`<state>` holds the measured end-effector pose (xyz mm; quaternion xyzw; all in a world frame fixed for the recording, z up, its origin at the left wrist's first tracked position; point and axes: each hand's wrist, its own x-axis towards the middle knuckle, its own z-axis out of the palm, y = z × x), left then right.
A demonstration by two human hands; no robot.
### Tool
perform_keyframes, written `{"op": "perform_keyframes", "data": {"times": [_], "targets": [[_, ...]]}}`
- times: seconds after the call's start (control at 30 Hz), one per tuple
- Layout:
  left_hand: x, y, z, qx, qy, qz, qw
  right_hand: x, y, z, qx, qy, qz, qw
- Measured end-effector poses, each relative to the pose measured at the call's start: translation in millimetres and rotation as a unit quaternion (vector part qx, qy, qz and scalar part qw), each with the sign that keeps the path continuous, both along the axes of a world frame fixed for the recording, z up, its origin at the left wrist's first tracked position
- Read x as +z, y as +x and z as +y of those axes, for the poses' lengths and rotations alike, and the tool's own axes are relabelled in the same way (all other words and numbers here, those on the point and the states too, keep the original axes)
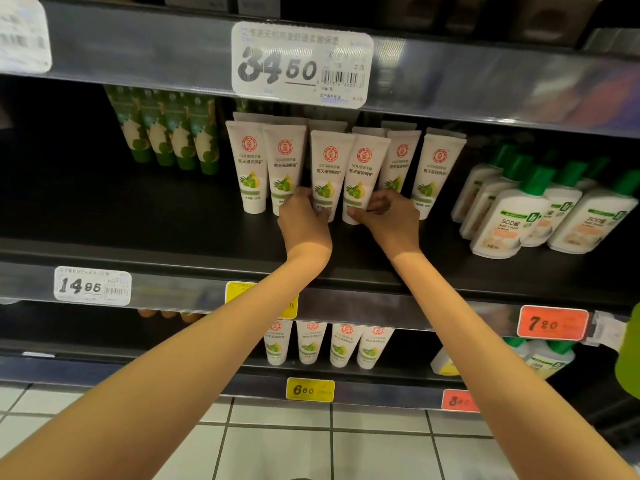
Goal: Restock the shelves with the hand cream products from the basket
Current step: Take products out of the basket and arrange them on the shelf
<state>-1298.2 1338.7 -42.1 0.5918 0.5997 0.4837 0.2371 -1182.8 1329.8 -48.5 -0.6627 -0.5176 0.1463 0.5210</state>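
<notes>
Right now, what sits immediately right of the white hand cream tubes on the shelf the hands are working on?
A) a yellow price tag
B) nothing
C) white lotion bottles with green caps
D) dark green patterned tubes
C: the white lotion bottles with green caps stand right of the white hand cream tubes; the dark green patterned tubes are on the left.

On the middle shelf (207, 216) the hand cream tubes (254, 168) are standing upright in rows, more ranked behind the front ones. Left of them another cluster of tubes (173, 140) is standing further back — to the right, bottles (512, 216) are leaning in files. The left hand (304, 223) and right hand (391, 216) are reaching in at the bases of the two middle front tubes. Below, on the lower shelf (398, 372), more tubes (327, 342) are lining up.
</notes>
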Motion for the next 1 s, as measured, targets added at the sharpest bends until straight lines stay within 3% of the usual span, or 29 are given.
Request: {"op": "perform_keyframes", "data": {"times": [0.6, 0.77, 0.9, 1.0], "targets": [[-9.0, -25.0, -26.4, -0.066, 0.012, -0.002, 0.998, 2.8, -3.7, -28.1, -0.030, -0.054, 0.044, 0.997], [-7.8, -50.6, -47.4, -0.122, 0.015, -0.015, 0.992, 4.6, -31.7, -55.9, -0.049, -0.001, 0.069, 0.996], [0.1, -110.1, -77.5, -0.194, -0.005, -0.012, 0.981, 13.1, -81.4, -84.5, 0.040, 0.041, 0.045, 0.997], [4.5, -179.4, -115.3, -0.244, 0.005, 0.057, 0.968, 17.4, -132.9, -101.5, 0.164, 0.030, 0.047, 0.985]]}}
